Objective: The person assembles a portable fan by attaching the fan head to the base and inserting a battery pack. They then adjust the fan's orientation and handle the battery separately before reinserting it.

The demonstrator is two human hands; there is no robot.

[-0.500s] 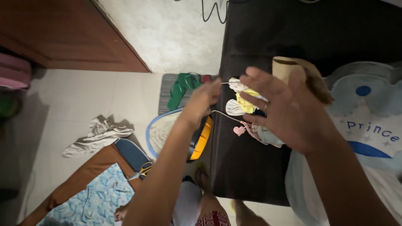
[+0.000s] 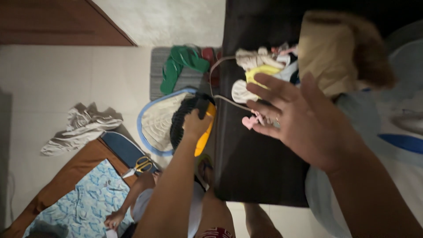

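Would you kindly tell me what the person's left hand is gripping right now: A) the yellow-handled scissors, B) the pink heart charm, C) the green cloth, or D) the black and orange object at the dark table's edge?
D: the left hand is closed on the black and orange object, while the scissors lie apart on the floor.

**Colours and patterns**

Tool [image 2: 203, 132] showing orange-yellow and black. Heart charm [image 2: 249, 122] reading pink, cord [image 2: 220, 99] pale. Bundle [image 2: 260, 72] mixing cream and yellow. Cloth [image 2: 83, 198] showing blue leaf print, brown border. Flip-flops [image 2: 180, 61] green. Scissors [image 2: 143, 164] yellow-handled. Table [image 2: 255, 172] black.
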